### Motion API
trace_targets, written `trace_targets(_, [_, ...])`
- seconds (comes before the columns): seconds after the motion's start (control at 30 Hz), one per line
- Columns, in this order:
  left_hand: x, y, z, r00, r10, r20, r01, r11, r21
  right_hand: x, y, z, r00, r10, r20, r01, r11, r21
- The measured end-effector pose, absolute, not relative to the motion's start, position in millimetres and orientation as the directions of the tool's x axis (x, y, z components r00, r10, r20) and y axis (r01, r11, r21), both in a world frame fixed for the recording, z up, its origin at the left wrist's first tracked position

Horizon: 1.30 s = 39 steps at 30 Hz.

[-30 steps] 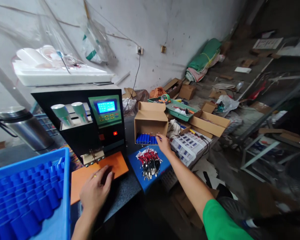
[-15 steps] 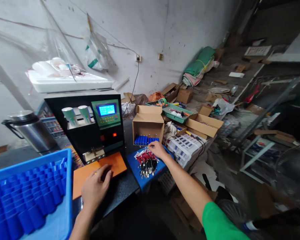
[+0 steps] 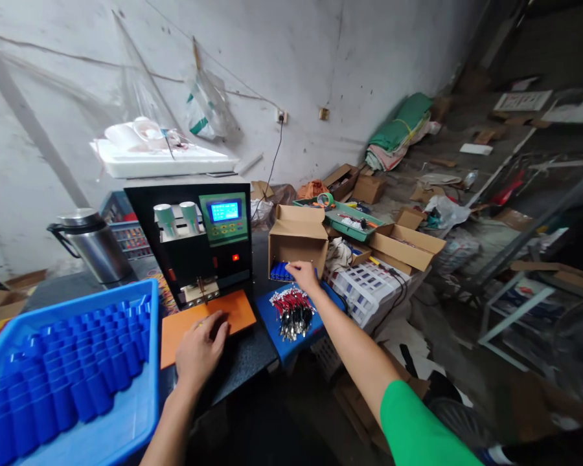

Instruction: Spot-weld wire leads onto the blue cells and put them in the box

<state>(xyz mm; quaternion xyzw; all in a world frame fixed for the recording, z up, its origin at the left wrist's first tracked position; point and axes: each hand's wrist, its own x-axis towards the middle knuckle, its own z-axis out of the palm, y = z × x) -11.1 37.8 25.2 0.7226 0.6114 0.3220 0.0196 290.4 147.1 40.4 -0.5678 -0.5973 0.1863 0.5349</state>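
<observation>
"Since you have the right hand (image 3: 305,274) in sight, how are its fingers set?"

"Drawn together at the tips, up against the blue cylinders (image 3: 278,272) lying in the front of an open cardboard box (image 3: 298,223). They are small in view, so I can't tell whether they grip one."

"And the left hand (image 3: 201,353)?"

"Resting palm down on an orange board (image 3: 240,312), fingers loosely bent, thumb apart from the forefinger, in front of a black machine (image 3: 228,268) with a lit screen (image 3: 225,211)."

"What carries all that?"

"A dark tabletop (image 3: 247,353). Nearer than the box lies a blue mat (image 3: 330,317) bearing a heap of red and black wires (image 3: 294,314)."

"Where are the edges?"

"The mat's near corner pokes past the table's front edge. On the left, the wall of a blue tray (image 3: 154,362) stands beside the orange board; upright blue pieces (image 3: 78,375) fill most of it."

"Any room to move?"

"A strip of tabletop shows between board and mat, and the hands are well apart. A white crate (image 3: 362,285) sits near the right hand."

"Beyond?"

"A pale wall (image 3: 282,39) behind, and cartons (image 3: 368,189) and plastic bags (image 3: 449,210) cluttering the right side."
</observation>
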Motion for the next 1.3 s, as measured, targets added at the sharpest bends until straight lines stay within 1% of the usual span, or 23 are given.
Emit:
trace_targets(0.07, [-11.4,38.2,24.2,0.045,0.900,0.434,0.873,-0.247,0.421,300.1,146.4,46.7,0.323,0.847,0.421,0.309,0.326,-0.893])
trace_targets(0.17, [-12.0,39.1,23.7,0.045,0.902,0.429,0.867,-0.248,0.431,305.3,143.0,52.8,0.435,0.824,0.362,0.113,0.350,-0.930])
trace_targets(0.23, [-12.3,39.3,24.0,0.046,0.899,0.436,0.860,-0.258,0.441,302.8,140.0,52.8,0.452,0.840,0.300,0.006,0.334,-0.943])
trace_targets(0.33, [-12.8,38.4,25.0,0.052,0.897,0.440,0.843,-0.275,0.462,294.8,135.1,48.0,0.393,0.897,0.203,-0.091,0.258,-0.962])
trace_targets(0.4, [-12.9,37.1,25.8,0.055,0.903,0.427,0.836,-0.275,0.474,289.4,131.5,43.5,0.332,0.929,0.162,-0.064,0.193,-0.979])
trace_targets(0.47, [-13.0,35.8,26.3,0.051,0.908,0.415,0.835,-0.267,0.481,285.6,127.8,39.0,0.304,0.937,0.174,0.083,0.156,-0.984])
trace_targets(0.57, [-13.3,34.4,26.4,0.050,0.909,0.413,0.835,-0.264,0.482,284.7,123.0,33.5,0.310,0.912,0.269,0.367,0.146,-0.919])
trace_targets(0.6, [-13.4,34.2,26.2,0.053,0.909,0.413,0.836,-0.267,0.480,285.5,121.7,32.3,0.319,0.903,0.289,0.414,0.142,-0.899])
trace_targets(0.63, [-13.6,34.1,26.1,0.059,0.909,0.414,0.836,-0.271,0.478,286.6,120.7,31.5,0.332,0.895,0.297,0.428,0.138,-0.893])
trace_targets(0.67, [-13.8,34.1,26.0,0.065,0.908,0.414,0.835,-0.277,0.476,288.0,119.7,31.3,0.351,0.889,0.295,0.408,0.138,-0.903])
trace_targets(0.73, [-14.2,34.1,26.0,0.069,0.908,0.414,0.834,-0.280,0.475,290.3,117.9,33.4,0.408,0.871,0.273,0.287,0.161,-0.944])
trace_targets(0.8, [-14.2,34.2,26.3,0.063,0.909,0.412,0.834,-0.275,0.479,291.2,115.4,39.5,0.464,0.846,0.263,0.131,0.228,-0.965])
trace_targets(0.87, [-14.1,34.2,26.5,0.052,0.912,0.407,0.833,-0.264,0.486,290.1,111.9,49.7,0.503,0.813,0.293,0.038,0.318,-0.947])
trace_targets(0.97, [-14.0,34.4,26.7,0.043,0.916,0.398,0.827,-0.256,0.501,285.2,105.8,68.6,0.522,0.747,0.411,0.067,0.444,-0.893])
trace_targets(1.03, [-14.2,35.2,26.5,0.042,0.918,0.395,0.822,-0.256,0.509,280.5,102.6,79.6,0.514,0.716,0.473,0.102,0.496,-0.862])
trace_targets(1.13, [-14.8,37.0,26.1,0.032,0.920,0.391,0.804,-0.256,0.537,270.9,99.0,87.9,0.499,0.734,0.462,0.065,0.499,-0.864])
trace_targets(1.2, [-14.3,36.7,26.4,0.009,0.924,0.382,0.752,-0.258,0.606,261.8,95.1,87.4,0.475,0.773,0.421,0.009,0.474,-0.881])
trace_targets(1.3, [-9.6,28.6,28.8,-0.064,0.928,0.366,0.551,-0.273,0.789,242.1,83.5,81.1,0.398,0.836,0.378,-0.075,0.441,-0.895])
